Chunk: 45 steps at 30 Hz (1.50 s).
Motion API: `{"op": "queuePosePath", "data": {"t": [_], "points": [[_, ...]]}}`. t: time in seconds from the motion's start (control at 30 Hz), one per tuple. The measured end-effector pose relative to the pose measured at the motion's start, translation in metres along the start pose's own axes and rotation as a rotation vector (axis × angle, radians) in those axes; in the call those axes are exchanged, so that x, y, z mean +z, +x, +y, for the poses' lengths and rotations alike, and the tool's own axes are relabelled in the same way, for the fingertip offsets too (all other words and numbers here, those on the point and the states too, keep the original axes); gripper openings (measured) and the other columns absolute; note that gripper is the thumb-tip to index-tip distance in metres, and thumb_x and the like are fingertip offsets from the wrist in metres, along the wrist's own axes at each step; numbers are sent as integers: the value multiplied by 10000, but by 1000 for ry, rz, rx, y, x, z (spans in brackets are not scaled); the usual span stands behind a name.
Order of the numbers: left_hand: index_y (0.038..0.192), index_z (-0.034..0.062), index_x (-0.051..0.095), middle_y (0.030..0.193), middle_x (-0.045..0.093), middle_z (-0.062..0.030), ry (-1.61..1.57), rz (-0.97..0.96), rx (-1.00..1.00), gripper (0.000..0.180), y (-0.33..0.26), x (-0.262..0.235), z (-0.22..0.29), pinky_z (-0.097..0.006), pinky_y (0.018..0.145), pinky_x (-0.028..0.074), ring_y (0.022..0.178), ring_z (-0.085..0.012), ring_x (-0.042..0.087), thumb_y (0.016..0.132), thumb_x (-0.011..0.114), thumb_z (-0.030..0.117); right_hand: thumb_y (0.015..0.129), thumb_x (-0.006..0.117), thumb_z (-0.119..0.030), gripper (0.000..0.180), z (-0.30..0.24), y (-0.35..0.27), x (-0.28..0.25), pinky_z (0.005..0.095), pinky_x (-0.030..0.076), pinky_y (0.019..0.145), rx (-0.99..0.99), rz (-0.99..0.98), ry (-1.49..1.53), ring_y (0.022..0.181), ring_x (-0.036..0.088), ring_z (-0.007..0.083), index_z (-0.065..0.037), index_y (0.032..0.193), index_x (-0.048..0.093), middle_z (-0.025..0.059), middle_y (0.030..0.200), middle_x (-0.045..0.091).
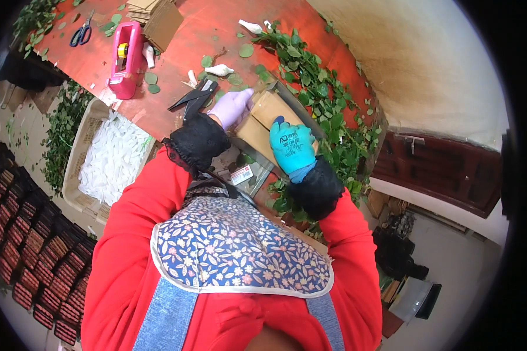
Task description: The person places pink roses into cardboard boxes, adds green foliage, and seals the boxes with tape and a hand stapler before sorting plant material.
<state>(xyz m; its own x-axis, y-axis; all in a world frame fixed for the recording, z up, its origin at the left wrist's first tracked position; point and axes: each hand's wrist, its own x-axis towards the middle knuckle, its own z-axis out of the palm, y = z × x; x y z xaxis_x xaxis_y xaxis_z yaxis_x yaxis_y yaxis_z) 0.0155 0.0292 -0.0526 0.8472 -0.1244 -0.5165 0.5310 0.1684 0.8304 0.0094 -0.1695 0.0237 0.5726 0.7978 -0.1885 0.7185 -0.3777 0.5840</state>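
Basically both gloved hands, the lavender left hand point(233, 107) and teal right hand point(293, 147), clamp a flat brown cardboard box point(267, 111), leafy green sprigs point(328, 111) unpacked alongside.

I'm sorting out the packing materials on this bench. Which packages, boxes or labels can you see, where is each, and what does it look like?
Brown cardboard boxes: bench centre, both hands on them; flat, rectangular.
Cardboard stack: far bench edge; folded brown sheets.
Small label card: below the boxes, near the apron; white rectangle with red.
Right glove: teal, printed mark on its back.
Left glove: plain lilac.
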Motion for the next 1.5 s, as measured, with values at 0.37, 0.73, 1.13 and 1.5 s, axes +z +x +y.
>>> {"op": "queuePosePath", "data": {"t": [0.37,0.73,1.13,1.5], "points": [[956,-4,645,834,665,-144,434,6,248,431,23,1,-32,-378,722,488,766,-241,632,832,733,400,789,585,-153,447,10,-54,45,401,484,822,327,241,362,944,628,300,-5,1211,597,139,1098,657],[1000,-6,662,822,669,-47,290,-26,187,290,23,-20,-24,-295,686,489,732,-102,584,887,728,253,816,598,-27,303,-2,-147,76,420,518,802,749,239,560,906,647,346,-14,1110,669,170,1018,685],[961,7,650,799,640,-15,334,-37,177,285,30,-35,-18,-275,650,481,705,-89,568,888,733,269,689,845,-382,896,-51,-101,13,475,441,839,714,126,804,989,558,347,24,1377,440,141,1034,613],[978,42,663,844,627,29,402,-38,175,255,46,-54,-24,-256,704,472,764,-70,561,905,727,278,896,606,28,447,-77,-101,71,310,463,949,1082,542,1630,1123,574,172,-25,1333,533,111,1294,606]]}}
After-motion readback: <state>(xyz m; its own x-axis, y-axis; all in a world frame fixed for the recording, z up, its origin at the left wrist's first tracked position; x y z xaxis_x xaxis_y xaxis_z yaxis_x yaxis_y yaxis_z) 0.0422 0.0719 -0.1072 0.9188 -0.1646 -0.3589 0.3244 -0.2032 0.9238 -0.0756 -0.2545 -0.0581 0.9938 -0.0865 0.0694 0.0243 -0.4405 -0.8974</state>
